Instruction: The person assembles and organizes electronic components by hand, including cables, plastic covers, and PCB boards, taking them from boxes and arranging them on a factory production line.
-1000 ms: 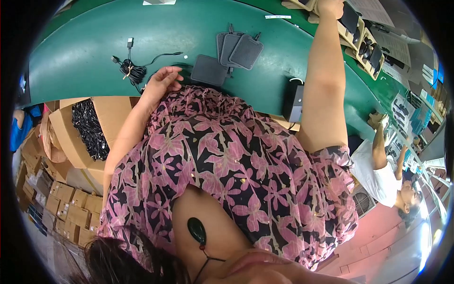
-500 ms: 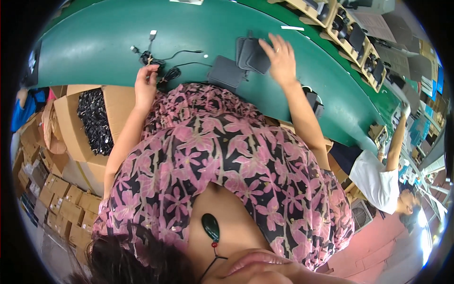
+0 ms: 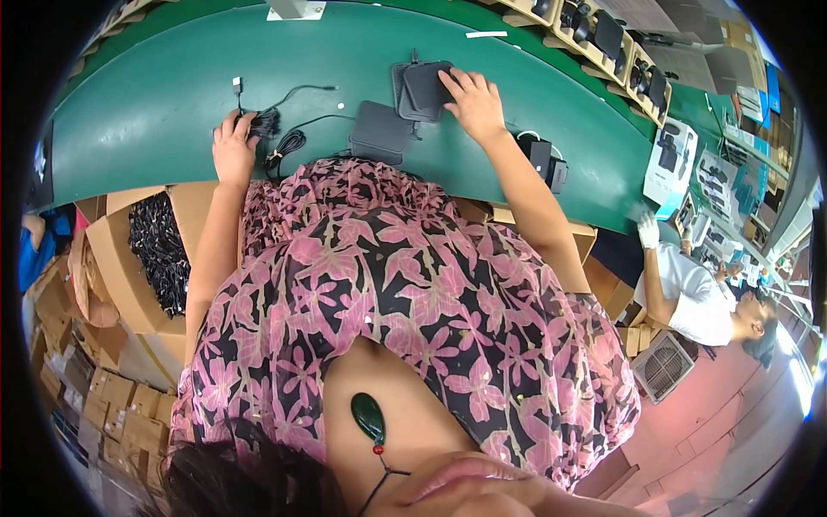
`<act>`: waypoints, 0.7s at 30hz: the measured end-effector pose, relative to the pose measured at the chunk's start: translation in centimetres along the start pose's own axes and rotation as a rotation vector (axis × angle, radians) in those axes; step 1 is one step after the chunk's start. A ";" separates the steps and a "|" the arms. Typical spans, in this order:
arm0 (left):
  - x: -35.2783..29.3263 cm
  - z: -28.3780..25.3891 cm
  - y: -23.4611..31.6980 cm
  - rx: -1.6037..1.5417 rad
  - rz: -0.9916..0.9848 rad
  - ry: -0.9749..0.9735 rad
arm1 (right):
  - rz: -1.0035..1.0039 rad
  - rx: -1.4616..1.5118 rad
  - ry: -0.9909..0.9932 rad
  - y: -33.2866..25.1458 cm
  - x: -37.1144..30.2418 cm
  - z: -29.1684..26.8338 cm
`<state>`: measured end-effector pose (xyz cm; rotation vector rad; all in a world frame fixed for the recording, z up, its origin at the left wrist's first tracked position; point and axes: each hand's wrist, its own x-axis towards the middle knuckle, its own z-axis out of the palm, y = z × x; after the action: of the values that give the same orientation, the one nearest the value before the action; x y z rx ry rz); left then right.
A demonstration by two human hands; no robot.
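Observation:
My left hand (image 3: 233, 148) is closed over a bundled black cable (image 3: 265, 126) on the green table, its fingers bent around one end. Beside it lies a second coiled black cable (image 3: 285, 146), held by a small tie. My right hand (image 3: 475, 105) has its fingers and thumb at the right edge of a dark grey square pad (image 3: 427, 88), the top one of a small overlapping stack. Another similar grey pad (image 3: 380, 131) lies flat nearer to me, a short black connector showing between it and the stack. What is under my right fingertips is partly hidden.
Black adapter-like blocks (image 3: 538, 157) with a white cord stand right of my forearm. Wooden racks (image 3: 594, 39) of black devices line the far right. A cardboard box (image 3: 121, 258) of black cables stands at left. A gloved co-worker (image 3: 693, 297) is at right.
My left hand has moved from a pinch at the tie to lying over the cable bundle. My right fingers have bent down onto the top pad's edge. The whole view has shifted.

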<state>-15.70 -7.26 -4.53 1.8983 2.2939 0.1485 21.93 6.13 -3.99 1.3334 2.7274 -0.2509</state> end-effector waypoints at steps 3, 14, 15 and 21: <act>0.9 0.1 0.0 -0.169 -0.134 0.032 | -0.052 -0.074 0.101 -0.1 1.0 0.1; 2.1 -2.6 4.2 -0.463 -0.200 0.099 | 0.505 0.789 1.029 11.7 10.2 -4.5; 2.1 -2.9 4.6 -0.545 -0.232 0.081 | 0.508 0.846 1.141 14.4 11.4 -3.4; 2.1 -6.3 7.8 -0.648 -0.185 -0.011 | 0.667 0.404 0.640 18.9 13.4 -3.9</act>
<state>-9.77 -3.54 2.91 1.3473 2.0454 0.7482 28.64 28.68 -4.22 2.7412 2.5041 -0.3743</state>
